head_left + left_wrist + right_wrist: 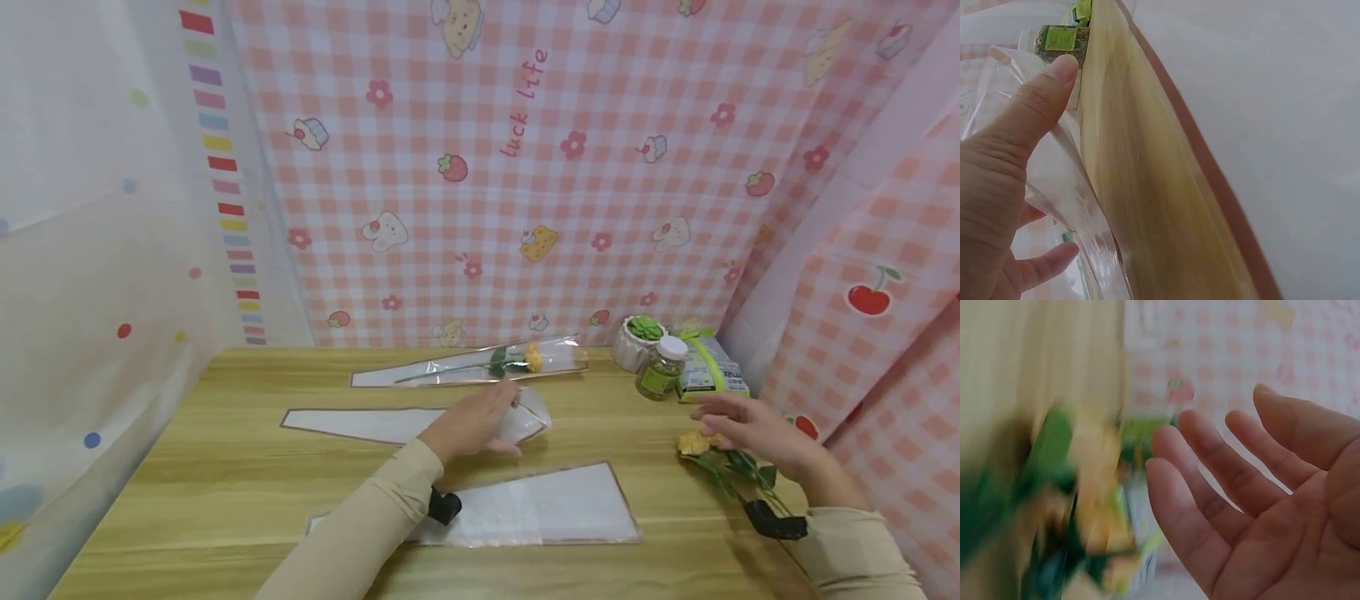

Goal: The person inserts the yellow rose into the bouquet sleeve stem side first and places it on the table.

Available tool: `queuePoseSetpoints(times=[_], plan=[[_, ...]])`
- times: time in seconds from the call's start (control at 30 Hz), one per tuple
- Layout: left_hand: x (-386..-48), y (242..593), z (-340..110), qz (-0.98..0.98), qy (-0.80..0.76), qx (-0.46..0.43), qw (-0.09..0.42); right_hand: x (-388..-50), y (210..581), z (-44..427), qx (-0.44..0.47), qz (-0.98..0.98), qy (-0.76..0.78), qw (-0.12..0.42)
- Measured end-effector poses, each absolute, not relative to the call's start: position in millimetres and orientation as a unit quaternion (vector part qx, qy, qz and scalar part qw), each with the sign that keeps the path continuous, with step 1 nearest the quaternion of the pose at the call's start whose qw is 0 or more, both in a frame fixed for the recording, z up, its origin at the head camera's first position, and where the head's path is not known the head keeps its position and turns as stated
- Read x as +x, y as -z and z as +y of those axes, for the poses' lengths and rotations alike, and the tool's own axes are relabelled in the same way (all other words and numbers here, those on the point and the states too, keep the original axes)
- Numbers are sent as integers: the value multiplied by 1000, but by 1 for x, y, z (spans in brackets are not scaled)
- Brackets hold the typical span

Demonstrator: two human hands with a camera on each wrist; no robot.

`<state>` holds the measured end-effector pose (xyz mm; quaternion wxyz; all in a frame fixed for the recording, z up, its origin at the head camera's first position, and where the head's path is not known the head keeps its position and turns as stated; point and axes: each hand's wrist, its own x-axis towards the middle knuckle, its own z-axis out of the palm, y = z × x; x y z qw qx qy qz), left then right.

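Observation:
My left hand (472, 421) is at the wide end of a clear flower sleeve (360, 423) with a brown border, the middle one of three. In the left wrist view the thumb and fingers of the left hand (1004, 181) are spread apart beside the raised clear film (1088, 219). My right hand (765, 437) hovers over yellow artificial flowers (693, 444) with green leaves at the right of the table. The right wrist view shows the fingers of the right hand (1260, 506) extended and holding nothing, with the flowers (1097, 512) blurred beside them.
At the back, another sleeve (450, 369) contains a yellow flower (533, 358). A third sleeve (555, 508) lies in front, partly under the left forearm. A potted succulent (636, 342), a lidded jar (662, 371) and a box (712, 371) with green ribbon stand at the back right.

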<state>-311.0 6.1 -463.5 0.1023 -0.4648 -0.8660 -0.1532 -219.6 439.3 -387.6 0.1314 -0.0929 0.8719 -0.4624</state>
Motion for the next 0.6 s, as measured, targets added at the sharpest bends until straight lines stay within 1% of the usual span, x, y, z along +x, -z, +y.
queuePoseSetpoints(times=[0.2, 0.3, 0.43, 0.6], plan=[[-310, 462, 5, -865, 151, -466, 111, -201, 393, 495, -71, 873, 457, 153], [-310, 460, 5, -864, 148, -468, 113, -193, 395, 517, -65, 870, 458, 172], [-310, 458, 5, -868, 145, -462, 106, -185, 397, 538, -29, 868, 451, 206], [-310, 457, 5, -871, 149, -458, 96, -178, 407, 550, 8, 866, 442, 235]])
